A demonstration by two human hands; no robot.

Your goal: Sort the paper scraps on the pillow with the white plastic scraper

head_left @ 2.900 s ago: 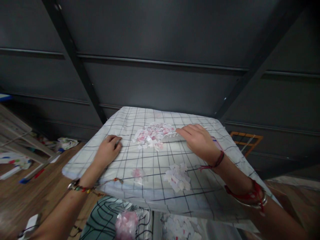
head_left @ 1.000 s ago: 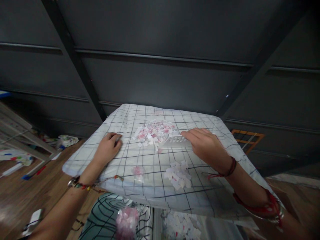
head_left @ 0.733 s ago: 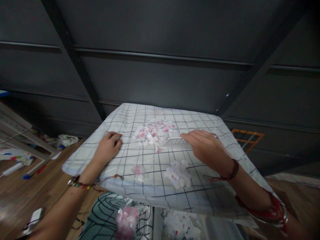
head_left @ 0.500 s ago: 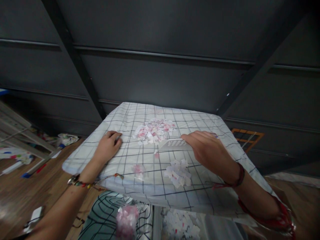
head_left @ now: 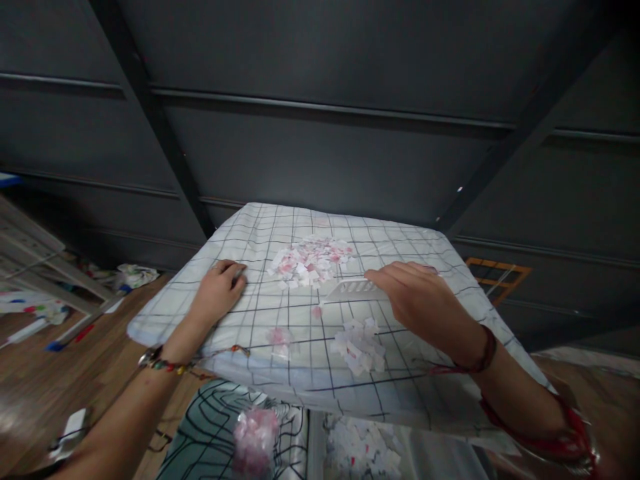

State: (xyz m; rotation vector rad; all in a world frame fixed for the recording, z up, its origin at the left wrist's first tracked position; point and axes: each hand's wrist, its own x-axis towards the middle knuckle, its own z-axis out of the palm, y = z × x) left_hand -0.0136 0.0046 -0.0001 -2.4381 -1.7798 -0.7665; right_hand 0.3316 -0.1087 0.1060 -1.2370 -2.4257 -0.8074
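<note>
My right hand point(head_left: 415, 297) is wrapped round a flat white plastic piece with slanted slots point(head_left: 353, 289), its edge low over the tablecloth. Just beyond its tip lies a wide pile of white and pink paper scraps point(head_left: 311, 261). A smaller heap of white scraps point(head_left: 359, 345) lies nearer me, below the right hand. My left hand point(head_left: 219, 288) rests on the cloth left of the wide pile, fingers curled in; a small greyish thing seems to show at the fingertips, too small to name. A clear bag with pink contents point(head_left: 280, 339) lies near the front edge.
A white checked cloth point(head_left: 400, 250) covers the table, against a dark panelled wall point(head_left: 320, 160). Below the front edge are a pink-filled clear bag point(head_left: 255, 433) and a clear bin of paper scraps point(head_left: 363, 447). A metal ladder-like frame point(head_left: 55, 267) stands at left.
Almost nothing differs; the whole view has shifted slightly. Both hands keep their places, and the slotted piece appears tilted a little differently beside the wide pile.
</note>
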